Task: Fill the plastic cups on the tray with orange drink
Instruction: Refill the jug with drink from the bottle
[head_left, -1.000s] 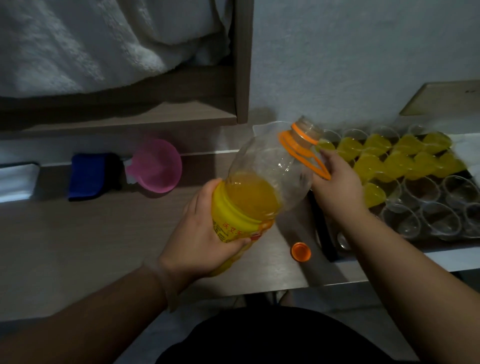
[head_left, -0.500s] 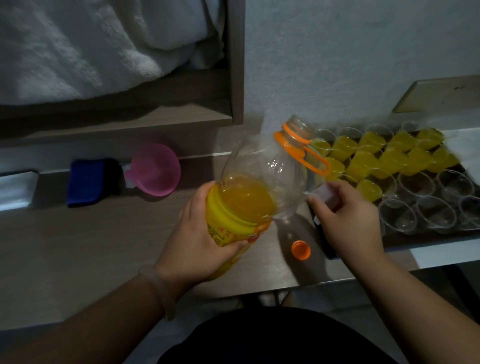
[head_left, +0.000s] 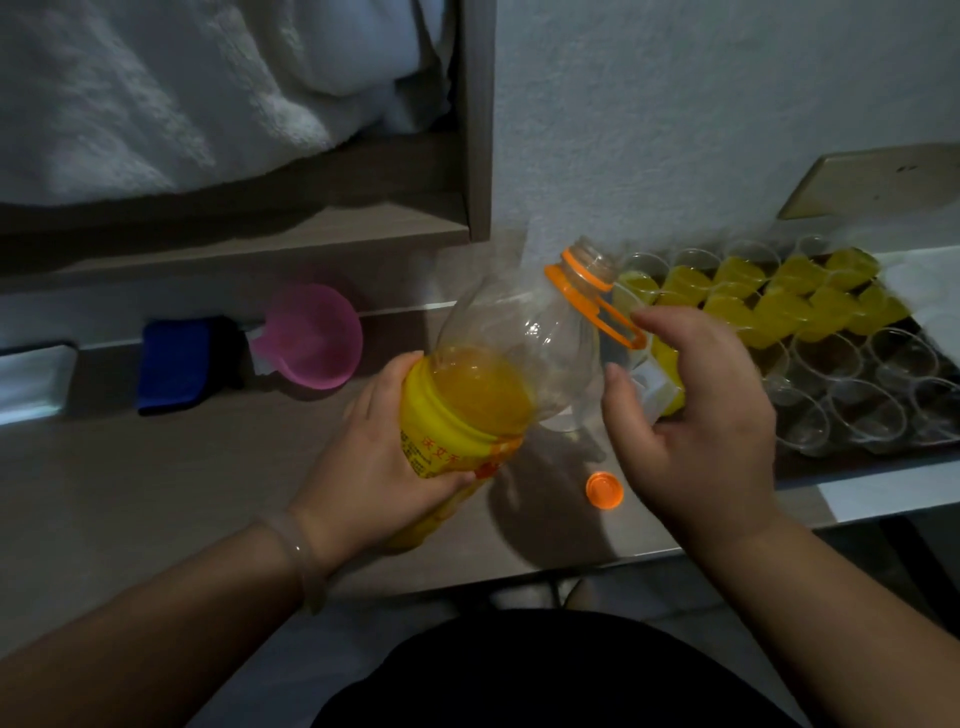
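Observation:
My left hand (head_left: 374, 457) grips the yellow-labelled lower part of a large clear bottle (head_left: 519, 353), which is tilted with its open neck toward the tray. Orange drink fills only the bottom third. My right hand (head_left: 696, 415) hovers at the bottle's shoulder with fingers spread, its index fingertip at the orange carry handle (head_left: 597, 306). A small white piece (head_left: 652, 384) shows behind its palm; I cannot tell whether it is held. On the dark tray (head_left: 857, 457), the far cups (head_left: 779, 306) hold orange drink and the near cups (head_left: 857, 400) are clear and empty.
The bottle's orange cap (head_left: 604, 490) lies on the table under my right hand. A pink funnel (head_left: 317, 343), a blue cloth (head_left: 176, 364) and a white object (head_left: 31, 379) sit at the back left. A shelf with a white towel (head_left: 156, 93) hangs above.
My right hand left the orange handle, dropped toward the tray's edge, then rose back beside the bottle with fingers spread. The bottle stayed tilted in my left hand.

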